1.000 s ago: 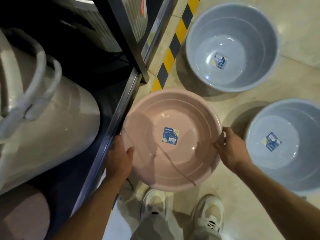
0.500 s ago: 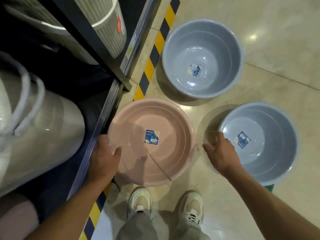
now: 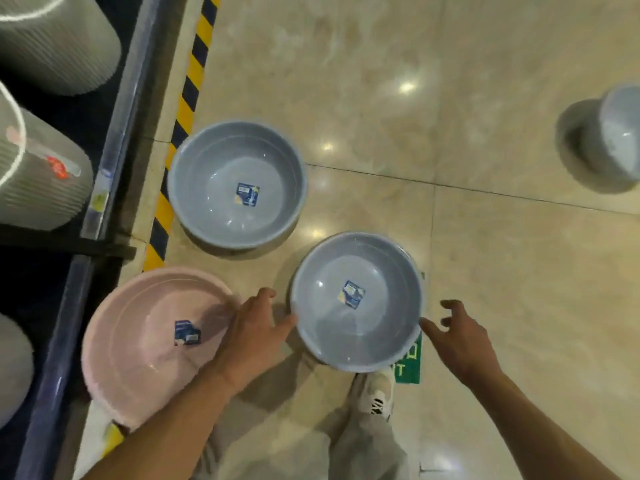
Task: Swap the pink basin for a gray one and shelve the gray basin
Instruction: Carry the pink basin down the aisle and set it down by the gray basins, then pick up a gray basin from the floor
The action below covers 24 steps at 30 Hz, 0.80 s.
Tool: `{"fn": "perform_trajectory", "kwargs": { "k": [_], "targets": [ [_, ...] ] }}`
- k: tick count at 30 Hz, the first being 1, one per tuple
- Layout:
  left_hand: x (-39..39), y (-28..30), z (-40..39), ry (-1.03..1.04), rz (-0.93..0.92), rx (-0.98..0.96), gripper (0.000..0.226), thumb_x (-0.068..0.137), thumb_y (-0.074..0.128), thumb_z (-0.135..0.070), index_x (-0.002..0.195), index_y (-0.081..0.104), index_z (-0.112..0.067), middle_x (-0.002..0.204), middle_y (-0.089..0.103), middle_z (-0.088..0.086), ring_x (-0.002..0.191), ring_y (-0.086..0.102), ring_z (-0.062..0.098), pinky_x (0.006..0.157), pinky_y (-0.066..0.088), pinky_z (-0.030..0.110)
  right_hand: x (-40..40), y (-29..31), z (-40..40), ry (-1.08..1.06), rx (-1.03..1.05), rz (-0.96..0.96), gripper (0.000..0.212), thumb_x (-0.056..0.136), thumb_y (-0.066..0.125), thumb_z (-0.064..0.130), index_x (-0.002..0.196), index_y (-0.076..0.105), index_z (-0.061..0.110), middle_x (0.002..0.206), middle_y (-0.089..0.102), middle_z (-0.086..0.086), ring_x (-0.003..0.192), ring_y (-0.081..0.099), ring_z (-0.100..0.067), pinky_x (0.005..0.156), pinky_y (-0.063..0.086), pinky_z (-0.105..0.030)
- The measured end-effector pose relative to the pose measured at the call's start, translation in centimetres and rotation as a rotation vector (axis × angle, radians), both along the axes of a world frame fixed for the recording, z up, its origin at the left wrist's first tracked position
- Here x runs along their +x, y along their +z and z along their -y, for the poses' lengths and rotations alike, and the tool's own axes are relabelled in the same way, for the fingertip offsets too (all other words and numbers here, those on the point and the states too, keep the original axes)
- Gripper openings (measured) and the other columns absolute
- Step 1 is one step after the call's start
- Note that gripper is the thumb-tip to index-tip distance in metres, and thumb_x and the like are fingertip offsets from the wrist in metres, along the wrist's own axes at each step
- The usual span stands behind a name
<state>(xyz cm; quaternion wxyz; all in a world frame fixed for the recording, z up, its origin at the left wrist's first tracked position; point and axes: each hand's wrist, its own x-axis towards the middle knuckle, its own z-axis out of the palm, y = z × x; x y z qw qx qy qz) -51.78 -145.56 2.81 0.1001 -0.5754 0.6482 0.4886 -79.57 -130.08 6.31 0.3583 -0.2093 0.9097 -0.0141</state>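
Observation:
The pink basin [image 3: 138,344] lies on the floor at the lower left, beside the shelf's edge, with nobody holding it. A gray basin [image 3: 356,301] with a blue label sits on the floor just in front of my feet. My left hand [image 3: 256,334] is spread open between the two basins, its fingertips at the gray basin's left rim. On the basin's right side my right hand [image 3: 457,336] hovers open, fingers apart, close to the rim. A second gray basin [image 3: 237,185] stands farther away, next to the striped floor tape.
A dark metal shelf [image 3: 104,188] runs along the left with ribbed gray bins [image 3: 41,171] on it. Yellow-black tape [image 3: 183,116] marks the floor along it. A third gray basin [image 3: 613,136] stands at the far right. A green floor sign [image 3: 410,365] lies under the near basin.
Both hands have let go of the pink basin, which now rests on the floor. They moved right to either side of the near gray basin. The view swung right.

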Motion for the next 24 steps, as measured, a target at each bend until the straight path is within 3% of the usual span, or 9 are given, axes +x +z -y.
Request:
{"fn": "perform_trajectory", "kwargs": {
  "k": [6, 11, 14, 18, 20, 24],
  "targets": [
    [-6.4, -5.6, 0.5, 0.09, 0.125, 0.045, 0.072, 0.086, 0.072, -0.043, 0.143, 0.042, -0.012, 0.138, 0.057, 0.017, 0.122, 0.057, 0.035, 0.101, 0.047, 0.043, -7.9, -4.3, -2.7, 0.017, 0.066, 0.042, 0.067, 0.088, 0.063, 0.052, 0.142, 0.041, 0.017, 0.129, 0.064, -0.015, 0.113, 0.061, -0.035, 0.085, 0.051, -0.041],
    [-6.1, -11.2, 1.4, 0.025, 0.257, 0.077, 0.082, 0.084, 0.068, -0.059, 0.147, 0.038, -0.015, 0.144, 0.053, 0.014, 0.127, 0.054, 0.034, 0.1, 0.046, 0.042, -10.6, -10.7, -2.3, 0.05, 0.113, 0.062, 0.07, 0.088, 0.059, 0.059, 0.143, 0.039, 0.021, 0.127, 0.065, -0.012, 0.109, 0.062, -0.034, 0.083, 0.052, -0.042],
    [-5.9, -14.4, 0.9, -0.025, 0.235, 0.107, 0.072, 0.082, 0.069, -0.06, 0.136, 0.05, -0.017, 0.128, 0.065, 0.007, 0.113, 0.063, 0.028, 0.094, 0.052, 0.04, -10.4, -14.9, -1.8, 0.084, 0.165, 0.118, 0.073, 0.088, 0.057, 0.062, 0.145, 0.035, 0.022, 0.128, 0.065, -0.01, 0.109, 0.063, -0.034, 0.082, 0.051, -0.041],
    [-5.8, -17.7, 0.5, 0.034, 0.193, 0.084, 0.054, 0.086, 0.068, -0.053, 0.127, 0.056, -0.02, 0.12, 0.069, 0.005, 0.107, 0.066, 0.029, 0.092, 0.054, 0.044, -9.7, -19.3, -1.4, 0.23, 0.209, 0.139, 0.06, 0.091, 0.055, 0.055, 0.138, 0.034, 0.023, 0.112, 0.065, -0.004, 0.074, 0.055, -0.021, 0.055, 0.039, -0.027],
    [-5.5, -18.5, 0.3, 0.045, 0.216, 0.056, 0.045, 0.089, 0.064, -0.051, 0.121, 0.058, -0.02, 0.113, 0.07, 0.006, 0.102, 0.066, 0.03, 0.09, 0.055, 0.044, -9.2, -20.3, -1.3, 0.196, 0.171, 0.12, 0.052, 0.093, 0.057, 0.048, 0.133, 0.037, 0.02, 0.105, 0.063, -0.003, 0.062, 0.048, -0.014, 0.047, 0.032, -0.023],
    [-5.3, -17.9, 0.5, 0.068, 0.203, 0.049, 0.033, 0.094, 0.058, -0.045, 0.114, 0.061, -0.019, 0.105, 0.07, 0.006, 0.092, 0.067, 0.027, 0.084, 0.057, 0.042, -8.4, -19.2, -0.3, 0.172, 0.103, 0.134, 0.044, 0.096, 0.058, 0.04, 0.129, 0.042, 0.015, 0.105, 0.06, -0.004, 0.072, 0.052, -0.021, 0.059, 0.042, -0.029]
  ]
}}
